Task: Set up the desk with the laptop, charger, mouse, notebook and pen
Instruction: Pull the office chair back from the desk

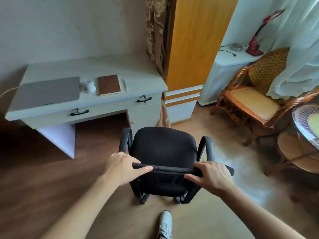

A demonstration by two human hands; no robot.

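Note:
A pale grey desk (96,66) stands against the wall at upper left. On it lie a closed grey laptop (46,92), a white mouse or charger (90,86) just right of it, a brown notebook (109,84) and a pale pen (124,85) at the far right. A thin cable (6,92) runs off the desk's left end. A black office chair (164,149) stands on the floor in front of me, right of the desk's kneehole. My left hand (122,165) and my right hand (211,175) both grip the top edge of its backrest.
A yellow wardrobe (195,42) rises right of the desk. A rattan armchair (250,99) and a round glass-topped table (307,125) fill the right side. A red desk lamp (255,44) stands on a white cabinet. My shoe (165,225) is on the wooden floor.

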